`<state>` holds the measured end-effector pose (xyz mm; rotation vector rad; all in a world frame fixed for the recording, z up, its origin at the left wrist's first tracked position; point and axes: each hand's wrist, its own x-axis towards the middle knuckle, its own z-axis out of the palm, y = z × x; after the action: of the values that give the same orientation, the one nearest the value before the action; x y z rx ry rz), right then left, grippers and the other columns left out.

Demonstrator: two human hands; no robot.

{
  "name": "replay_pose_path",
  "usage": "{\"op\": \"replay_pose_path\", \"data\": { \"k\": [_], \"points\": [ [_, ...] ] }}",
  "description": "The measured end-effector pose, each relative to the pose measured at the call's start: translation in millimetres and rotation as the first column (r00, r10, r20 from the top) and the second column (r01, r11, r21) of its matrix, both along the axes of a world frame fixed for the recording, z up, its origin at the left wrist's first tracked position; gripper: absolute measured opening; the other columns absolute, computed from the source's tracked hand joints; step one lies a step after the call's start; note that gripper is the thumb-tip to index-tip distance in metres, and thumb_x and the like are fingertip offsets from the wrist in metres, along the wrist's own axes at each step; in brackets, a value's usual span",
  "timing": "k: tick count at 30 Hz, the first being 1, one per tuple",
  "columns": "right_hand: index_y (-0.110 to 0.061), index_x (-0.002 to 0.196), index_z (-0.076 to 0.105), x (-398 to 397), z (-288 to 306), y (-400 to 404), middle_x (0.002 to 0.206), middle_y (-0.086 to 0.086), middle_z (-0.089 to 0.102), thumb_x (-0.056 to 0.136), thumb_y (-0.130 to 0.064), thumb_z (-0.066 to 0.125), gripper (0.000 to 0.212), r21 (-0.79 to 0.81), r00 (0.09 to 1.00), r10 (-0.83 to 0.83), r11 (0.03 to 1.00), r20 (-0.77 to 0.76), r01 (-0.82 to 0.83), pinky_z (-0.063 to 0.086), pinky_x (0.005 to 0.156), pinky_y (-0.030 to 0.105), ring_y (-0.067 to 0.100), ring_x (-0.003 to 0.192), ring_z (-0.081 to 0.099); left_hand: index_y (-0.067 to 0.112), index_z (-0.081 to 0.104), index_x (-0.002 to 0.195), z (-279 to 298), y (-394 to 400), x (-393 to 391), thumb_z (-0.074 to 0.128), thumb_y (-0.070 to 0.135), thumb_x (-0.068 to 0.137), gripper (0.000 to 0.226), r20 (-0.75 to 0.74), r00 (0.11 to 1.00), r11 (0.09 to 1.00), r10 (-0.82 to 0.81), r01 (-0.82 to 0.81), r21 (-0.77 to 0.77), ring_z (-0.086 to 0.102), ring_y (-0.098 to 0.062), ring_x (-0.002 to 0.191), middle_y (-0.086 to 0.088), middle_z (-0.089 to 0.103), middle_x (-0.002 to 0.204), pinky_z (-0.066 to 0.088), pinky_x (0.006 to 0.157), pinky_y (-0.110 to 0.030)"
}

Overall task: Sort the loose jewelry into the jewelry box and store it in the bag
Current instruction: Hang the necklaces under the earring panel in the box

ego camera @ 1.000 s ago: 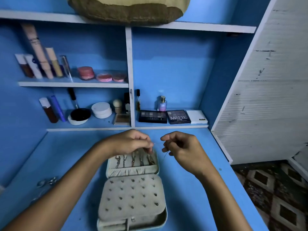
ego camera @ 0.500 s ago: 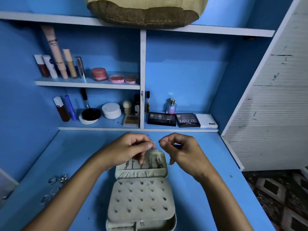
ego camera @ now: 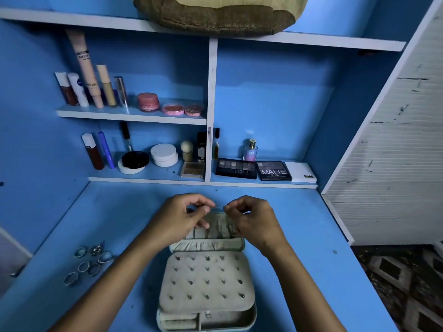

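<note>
An open beige jewelry box [ego camera: 206,283] lies on the blue desk, its earring panel studded with several small earrings and its raised lid [ego camera: 208,244] holding hanging chains. Above the lid, my left hand [ego camera: 177,219] and my right hand [ego camera: 254,221] each pinch one end of a thin silver chain [ego camera: 217,207] stretched between them. Several loose rings [ego camera: 87,264] lie on the desk at the left. A tan and brown bag [ego camera: 215,13] sits on the top shelf.
Shelves behind the desk hold cosmetics: tubes [ego camera: 84,68], pink jars [ego camera: 148,101], compacts [ego camera: 164,154], a perfume bottle [ego camera: 250,149] and eyeshadow palettes [ego camera: 273,171]. A white slatted panel [ego camera: 395,152] stands at the right, with patterned floor [ego camera: 407,283] below it.
Both hands have lifted slightly above the lid and drawn the chain taut between them. The camera has shifted left, bringing the loose rings into view.
</note>
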<state>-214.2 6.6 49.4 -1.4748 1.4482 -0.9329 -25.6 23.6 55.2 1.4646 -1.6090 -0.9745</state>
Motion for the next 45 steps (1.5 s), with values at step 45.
{"op": "replay_pose_path", "data": {
  "k": [45],
  "points": [
    [-0.007,0.073,0.071,41,-24,-23,0.075,0.011,0.072,0.074,-0.004,0.067,0.006,0.135,0.915,0.013,0.99,-0.403,0.045,0.062,0.069,0.033,0.024,0.074,0.071,0.018,0.076,0.11,-10,-17,-5,0.051,0.002,0.087,0.037,0.55,0.826,0.97,-0.122,-0.02,0.244,0.066,-0.015,0.09,-0.003,0.071,0.107,0.053,0.074,-0.022]
  ]
}}
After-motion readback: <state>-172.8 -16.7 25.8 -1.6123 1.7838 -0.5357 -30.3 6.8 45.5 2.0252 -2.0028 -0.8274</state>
